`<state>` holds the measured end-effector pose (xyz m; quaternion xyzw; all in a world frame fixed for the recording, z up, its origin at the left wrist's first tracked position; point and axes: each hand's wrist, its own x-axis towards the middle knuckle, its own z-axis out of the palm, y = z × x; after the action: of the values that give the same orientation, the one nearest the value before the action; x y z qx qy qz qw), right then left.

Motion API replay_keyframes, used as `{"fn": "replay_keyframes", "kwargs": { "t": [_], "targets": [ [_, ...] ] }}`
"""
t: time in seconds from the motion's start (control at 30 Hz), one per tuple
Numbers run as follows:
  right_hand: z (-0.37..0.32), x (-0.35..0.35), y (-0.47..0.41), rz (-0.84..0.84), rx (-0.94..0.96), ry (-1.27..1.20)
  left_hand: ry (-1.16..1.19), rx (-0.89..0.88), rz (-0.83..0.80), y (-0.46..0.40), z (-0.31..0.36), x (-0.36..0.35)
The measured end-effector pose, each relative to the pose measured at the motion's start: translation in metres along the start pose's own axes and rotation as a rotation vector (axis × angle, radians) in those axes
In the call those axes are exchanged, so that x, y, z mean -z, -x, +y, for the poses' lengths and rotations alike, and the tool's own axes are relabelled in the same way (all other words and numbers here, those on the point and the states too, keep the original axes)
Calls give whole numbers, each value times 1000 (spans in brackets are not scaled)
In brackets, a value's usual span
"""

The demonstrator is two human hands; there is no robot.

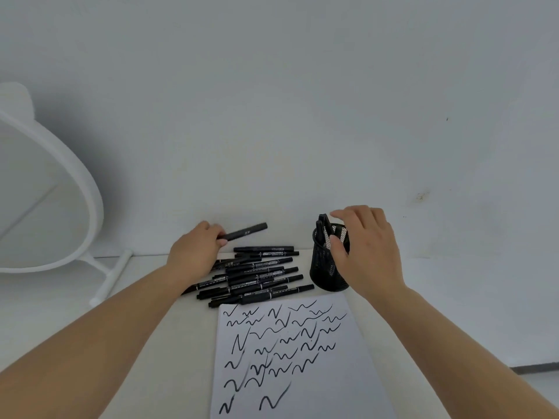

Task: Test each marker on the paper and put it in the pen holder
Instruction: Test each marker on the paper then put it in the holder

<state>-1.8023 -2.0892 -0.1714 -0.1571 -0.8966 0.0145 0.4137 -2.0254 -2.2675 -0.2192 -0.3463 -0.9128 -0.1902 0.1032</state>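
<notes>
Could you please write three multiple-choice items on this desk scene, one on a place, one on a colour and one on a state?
1. Where does the pen holder stand?
A. right of the marker pile
B. on the paper
C. left of the mirror

2. What colour are the squiggles on the paper?
A. red
B. black
C. blue

3. What is the left hand doing?
A. lying flat on the paper
B. holding one marker
C. gripping the holder

Answers:
1 A: the marker pile lies to its left.
2 B: every mark is black.
3 B: its fingers pinch the end of a black marker above the pile, while the right hand is at the holder.
</notes>
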Motion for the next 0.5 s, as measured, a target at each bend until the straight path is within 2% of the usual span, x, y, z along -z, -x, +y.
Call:
{"fn": "replay_keyframes", "kwargs": {
  "t": [0.07,0.2,0.27,0.37,0.5],
  "targets": [
    [-13,5,10,4,-63,-168,119,-11,24,14,11,18],
    [-45,11,34,-392,-491,-857,269,-115,-37,62,55,53],
    [-58,11,49,-487,-640,-1099,286,-201,-71,93,79,60],
    [-75,15,75,-408,-777,-1270,276,-283,-122,139,100,56],
    [-82,26,99,-218,-919,-1327,336,-212,-116,174,102,49]
  ]
}}
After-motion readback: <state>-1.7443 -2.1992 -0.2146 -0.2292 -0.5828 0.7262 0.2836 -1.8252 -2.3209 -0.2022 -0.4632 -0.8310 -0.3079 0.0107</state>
